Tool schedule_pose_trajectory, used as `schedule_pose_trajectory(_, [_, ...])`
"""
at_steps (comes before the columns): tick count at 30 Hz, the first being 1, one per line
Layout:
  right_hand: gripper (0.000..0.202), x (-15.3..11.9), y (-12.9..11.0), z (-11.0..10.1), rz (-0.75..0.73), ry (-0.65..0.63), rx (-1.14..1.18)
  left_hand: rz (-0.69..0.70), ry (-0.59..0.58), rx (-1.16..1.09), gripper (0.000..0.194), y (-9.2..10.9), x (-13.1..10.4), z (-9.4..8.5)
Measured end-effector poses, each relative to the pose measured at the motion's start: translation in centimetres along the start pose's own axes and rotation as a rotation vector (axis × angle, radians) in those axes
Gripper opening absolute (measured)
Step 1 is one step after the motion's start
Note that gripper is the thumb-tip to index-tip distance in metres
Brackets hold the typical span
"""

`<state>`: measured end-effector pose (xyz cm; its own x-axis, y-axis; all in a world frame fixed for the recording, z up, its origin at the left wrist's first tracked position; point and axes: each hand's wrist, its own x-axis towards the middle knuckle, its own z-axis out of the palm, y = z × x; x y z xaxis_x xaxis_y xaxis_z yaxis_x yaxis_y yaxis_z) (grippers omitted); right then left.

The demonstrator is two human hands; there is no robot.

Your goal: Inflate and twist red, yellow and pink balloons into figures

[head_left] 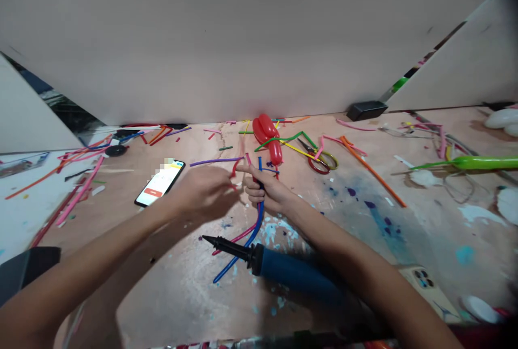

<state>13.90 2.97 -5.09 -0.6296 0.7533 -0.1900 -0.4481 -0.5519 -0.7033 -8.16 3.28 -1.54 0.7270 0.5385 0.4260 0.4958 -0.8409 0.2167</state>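
Note:
My right hand point(265, 190) is closed around a limp blue modelling balloon point(257, 225) and a pink-red one point(245, 234), whose ends hang below the fist. Close to its thumb, my left hand point(212, 187) is slightly blurred, its fingers bent together on a short curved red balloon point(234, 168). Just past the hands lies an inflated, twisted red balloon point(268, 137). A blue hand pump point(299, 273) with a black nozzle rests below the right hand, partly behind the forearm. A limp purple balloon point(216, 161) lies beyond the left hand.
Scissors point(319, 164) lie right of the red balloon, near a limp orange balloon point(374, 172). A lit phone point(161, 183) is at left, another phone point(429, 289) at right. A black box point(367, 110) stands against the white panel point(226, 41). An inflated green balloon point(485, 163) extends from the right.

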Motion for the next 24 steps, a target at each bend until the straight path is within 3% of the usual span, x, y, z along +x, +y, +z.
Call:
schedule_pose_trajectory(3, [0.037,0.2,0.4,0.0,-0.031,0.066,-0.102,0.109,-0.164,-0.028,0.021,3.5,-1.0,2.5])
schedule_pose_trajectory(6, [0.035,0.6,0.8,-0.1,-0.041,0.095,-0.160,0.101,-0.237,-0.047,0.030,4.6,-1.8,3.0])
schedule_pose_trajectory(9, [0.037,0.8,0.5,-0.8,0.027,0.166,-0.285,-0.019,-0.251,-0.146,0.027,4.9,-1.9,2.7])
schedule_pose_trajectory(11, [0.045,0.5,-0.4,-1.6,0.061,0.192,-0.373,-0.208,-0.230,-0.298,0.021,5.1,-2.0,2.8])
schedule_pose_trajectory(14, [0.055,-0.5,-1.6,-2.8,0.131,-0.002,-0.504,-0.547,-0.137,-0.632,0.021,5.5,-2.2,3.5])
schedule_pose_trajectory(16, [0.057,-0.9,-1.7,-3.0,0.312,-0.232,-0.632,-0.643,-0.060,-0.798,0.023,5.8,-2.3,4.0])
schedule_pose_trajectory(18, [0.061,-0.9,-1.0,-2.7,0.478,-0.389,-0.679,-0.612,-0.016,-0.792,0.021,6.0,-2.3,4.2])
schedule_pose_trajectory(19, [0.062,-0.7,-0.5,-2.5,0.509,-0.393,-0.648,-0.576,-0.004,-0.726,0.019,6.1,-2.3,4.2])
schedule_pose_trajectory(24, [0.040,0.5,1.8,-1.4,0.372,-0.171,-0.366,-0.315,-0.051,-0.275,0.017,6.1,-2.6,3.9])
